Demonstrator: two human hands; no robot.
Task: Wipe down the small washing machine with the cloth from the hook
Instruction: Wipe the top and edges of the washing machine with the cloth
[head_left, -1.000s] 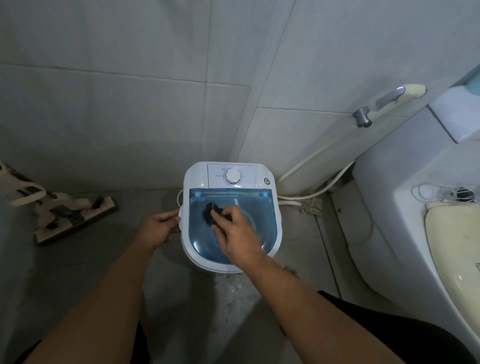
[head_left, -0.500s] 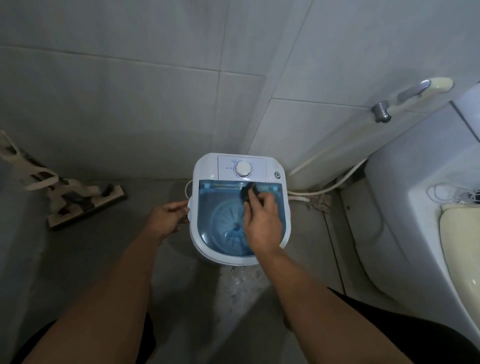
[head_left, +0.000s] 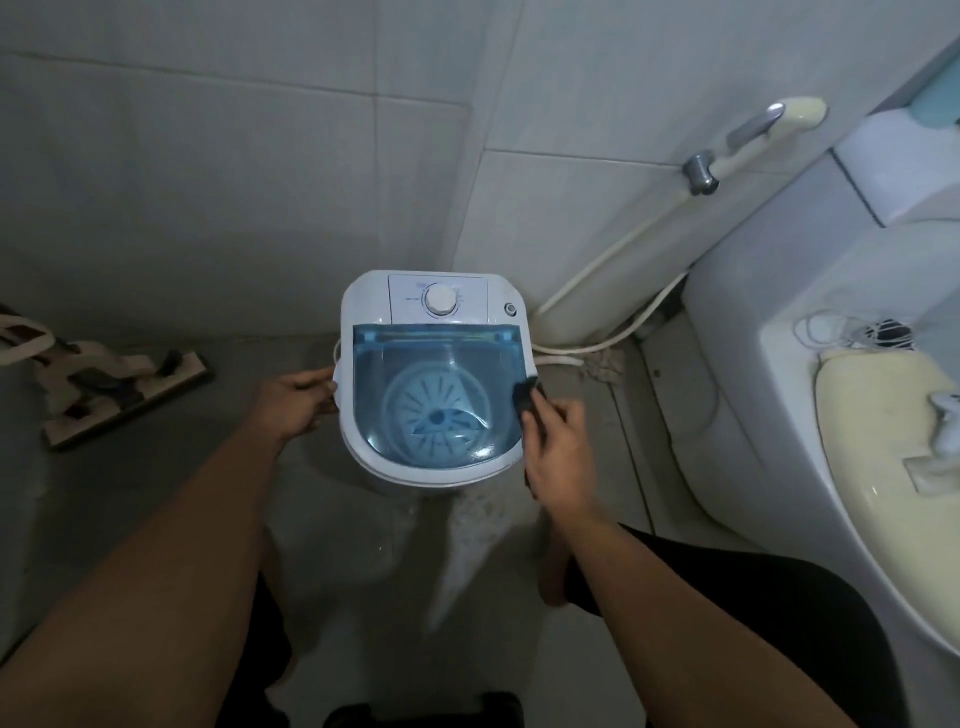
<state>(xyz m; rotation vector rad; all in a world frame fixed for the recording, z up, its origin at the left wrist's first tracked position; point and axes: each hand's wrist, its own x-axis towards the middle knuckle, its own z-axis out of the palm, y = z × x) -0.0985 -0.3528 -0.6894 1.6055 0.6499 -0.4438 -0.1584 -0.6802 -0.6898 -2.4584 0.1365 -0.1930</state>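
A tiled bathroom corner with a grey floor (head_left: 156, 519), wet in front of the small washing machine (head_left: 436, 379), which stands near the wall between a floor brush (head_left: 124, 389) and a toilet (head_left: 883, 431). A bidet sprayer (head_left: 753, 135) hangs on the wall. The right hand (head_left: 558, 452) grips a dark cloth (head_left: 525, 397) against the machine's right rim, beside the blue lid (head_left: 431, 374). The left hand (head_left: 296, 402) curls around the left edge, apparently steadying it.
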